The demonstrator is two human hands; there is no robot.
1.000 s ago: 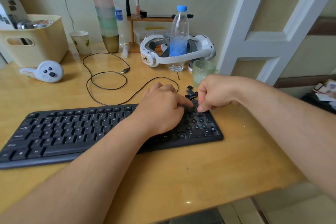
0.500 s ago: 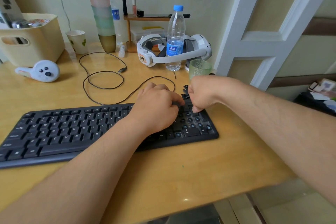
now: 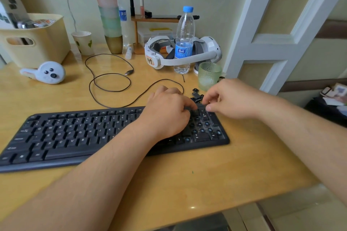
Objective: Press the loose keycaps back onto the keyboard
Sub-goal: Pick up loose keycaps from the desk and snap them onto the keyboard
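A black keyboard (image 3: 75,137) lies across the wooden desk (image 3: 187,174). Several switches on its number pad (image 3: 203,129) are bare, showing blue stems. A small pile of loose black keycaps (image 3: 196,95) lies just behind the keyboard's top right corner. My left hand (image 3: 169,110) rests on the keyboard's right part, fingers bent, its index fingertip down on a keycap at the pad's top left. My right hand (image 3: 232,99) hovers over the top right corner, fingers loosely spread; its index tip is beside the loose keycaps and nothing shows between finger and thumb.
A green glass (image 3: 209,75) stands right behind the keycaps. Further back are a water bottle (image 3: 185,43) and a white headset (image 3: 161,60). The keyboard's cable (image 3: 112,80) loops over the desk. A white controller (image 3: 47,72), cream bin (image 3: 33,43) and paper cup (image 3: 83,43) sit left.
My right hand has lifted off the number pad and loosened from a pinch, its fingers now toward the loose keycaps. My left hand has stayed on the keyboard.
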